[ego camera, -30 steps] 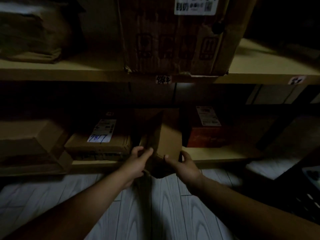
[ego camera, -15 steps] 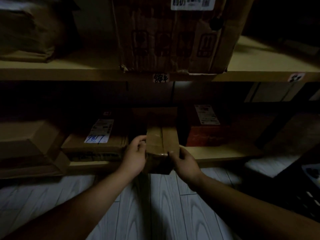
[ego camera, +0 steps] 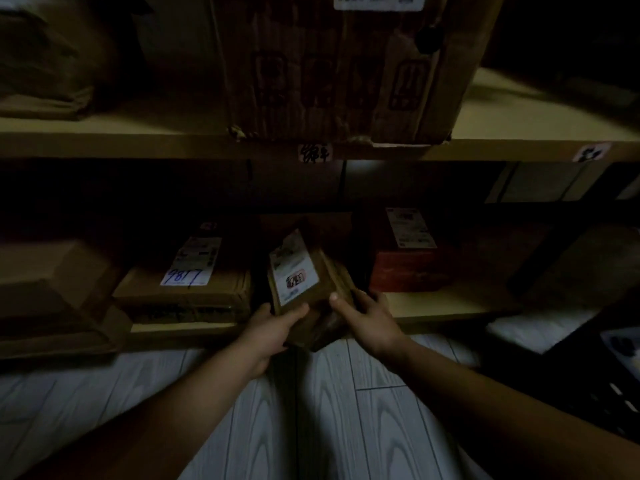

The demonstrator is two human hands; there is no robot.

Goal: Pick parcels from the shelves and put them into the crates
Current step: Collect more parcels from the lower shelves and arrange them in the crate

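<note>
Here, at the centre of the frame, a small brown parcel point(ego camera: 304, 282) sits between both hands, tilted so its white-labelled face turns up toward the camera. The left hand point(ego camera: 266, 332) grasps it from below at the lower left corner: the thumb lies across the bottom edge of the labelled face, and the fingers are hidden beneath the box. The right hand point(ego camera: 367, 320) grips the lower right side, thumb tip pressed on the near corner, fingers curled round the far side. Both grips are closed on the parcel, with no gap showing.

The parcel is off the boards, held in front of the lower shelf point(ego camera: 450, 303) and above the pale plank floor point(ego camera: 346, 427). Left of it a flat carton point(ego camera: 187, 289) lies on that shelf, its label marked 9817 in blue; right of it stands a red box point(ego camera: 408, 271). The upper shelf point(ego camera: 138, 143) crosses the frame above, bearing a large carton point(ego camera: 329, 71) at top centre. At the lower right edge is a dark slotted thing point(ego camera: 606, 375) – too dim to name
</note>
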